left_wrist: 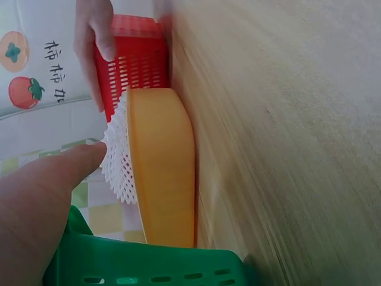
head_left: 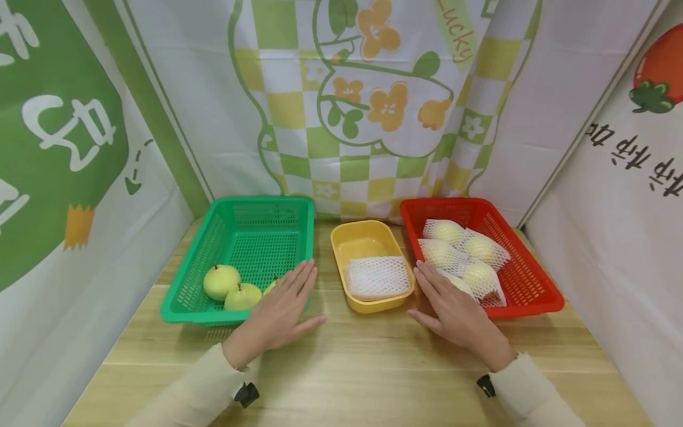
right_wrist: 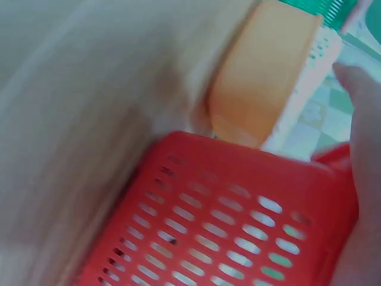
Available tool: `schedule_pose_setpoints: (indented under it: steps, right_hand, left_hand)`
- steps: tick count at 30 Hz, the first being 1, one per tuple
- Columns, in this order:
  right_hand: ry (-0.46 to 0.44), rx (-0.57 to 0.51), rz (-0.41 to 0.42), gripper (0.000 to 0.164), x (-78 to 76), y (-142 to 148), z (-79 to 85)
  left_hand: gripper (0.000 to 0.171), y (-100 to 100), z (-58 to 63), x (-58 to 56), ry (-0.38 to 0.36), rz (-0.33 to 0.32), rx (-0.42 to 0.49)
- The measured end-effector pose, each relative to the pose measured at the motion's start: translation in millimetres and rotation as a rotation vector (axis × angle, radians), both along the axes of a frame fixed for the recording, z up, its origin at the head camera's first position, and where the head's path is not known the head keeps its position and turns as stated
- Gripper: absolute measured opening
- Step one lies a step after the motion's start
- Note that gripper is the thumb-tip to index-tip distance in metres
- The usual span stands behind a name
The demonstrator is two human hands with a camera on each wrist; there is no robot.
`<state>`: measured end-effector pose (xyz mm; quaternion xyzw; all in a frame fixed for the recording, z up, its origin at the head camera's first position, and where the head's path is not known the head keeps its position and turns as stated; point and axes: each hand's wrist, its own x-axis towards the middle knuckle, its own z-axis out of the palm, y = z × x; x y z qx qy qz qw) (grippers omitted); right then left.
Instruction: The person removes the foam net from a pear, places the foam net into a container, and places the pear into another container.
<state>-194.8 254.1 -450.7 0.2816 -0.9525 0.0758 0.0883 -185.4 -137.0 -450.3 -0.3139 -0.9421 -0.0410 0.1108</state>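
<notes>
My left hand (head_left: 280, 311), fingers straight, reaches over the near right corner of the green basket (head_left: 184, 273). Inside that basket lie a bare pear (head_left: 221, 281), a second pear (head_left: 243, 298) and a third one partly hidden behind the hand. My right hand (head_left: 453, 308) extends straight fingers over the near left corner of the red basket (head_left: 525, 308). Several pears in white foam net sleeves (head_left: 480, 249) fill its left part, one partly covered by the fingers. Neither hand grips anything.
Between the baskets stands a yellow bin (head_left: 368, 237) with a stack of white foam nets (head_left: 376, 277) in its near half. All three stand on a wooden table (head_left: 352, 367). A patterned curtain (head_left: 341, 118) hangs behind, with printed cloth on both sides.
</notes>
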Motion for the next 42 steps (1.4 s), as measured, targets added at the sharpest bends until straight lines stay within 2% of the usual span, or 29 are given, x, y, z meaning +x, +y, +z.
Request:
schedule_pose_setpoints:
  steps: [2, 4, 6, 8, 12, 14, 18, 21, 26, 30, 37, 42]
  right_hand:
    - [-0.135, -0.090, -0.010, 0.089, -1.3, 4, 10.6]
    - [-0.227, -0.167, -0.032, 0.085, -3.9, 10, 24.5]
    - [-0.263, -0.202, -0.060, 0.078, -6.9, 18, 40.0]
    - [-0.255, -0.194, -0.090, 0.072, -10.5, 27, 54.0]
    - [-0.298, -0.146, -0.156, 0.070, -19.3, 39, 68.3]
    - [-0.338, -0.115, -0.181, 0.075, -25.0, 42, 66.5]
    - [-0.389, -0.050, -0.204, 0.080, -36.0, 41, 52.8]
    - [-0.387, -0.002, -0.207, 0.072, -42.2, 37, 41.8]
    - [-0.418, 0.083, -0.242, 0.044, -50.7, 26, 33.2]
    - [-0.464, 0.128, -0.280, 0.041, -58.9, 18, 27.3]
    - [-0.403, 0.180, -0.325, 0.041, -64.8, 18, 15.9]
    - [-0.382, 0.172, -0.288, 0.048, -62.8, 23, 25.2]
  left_hand:
    - [0.092, 0, -1.0, -0.1, 0.016, 0.001, -0.001]
    - [0.092, 0, -1.8, 0.0, 0.023, 0.003, -0.004]
    - [0.093, 0, -2.4, 0.2, 0.023, 0.006, -0.010]
    - [0.093, 0, -2.8, 0.4, 0.019, 0.010, -0.012]
    - [0.093, -1, -3.4, 0.9, 0.011, 0.019, -0.017]
    - [0.093, -2, -3.7, 1.1, 0.007, 0.023, -0.016]
    - [0.093, -4, -4.0, 1.4, 0.002, 0.025, -0.005]
    - [0.092, -5, -4.3, 1.1, -0.003, 0.023, 0.001]
    - [0.093, -5, -4.3, 1.3, -0.018, 0.018, 0.002]
    - [0.093, -5, -3.4, 2.1, -0.026, 0.028, 0.003]
    - [0.091, -1, -2.3, 0.2, -0.001, 0.004, 0.004]
    - [0.091, 0, -1.2, 0.0, 0.006, 0.007, 0.009]
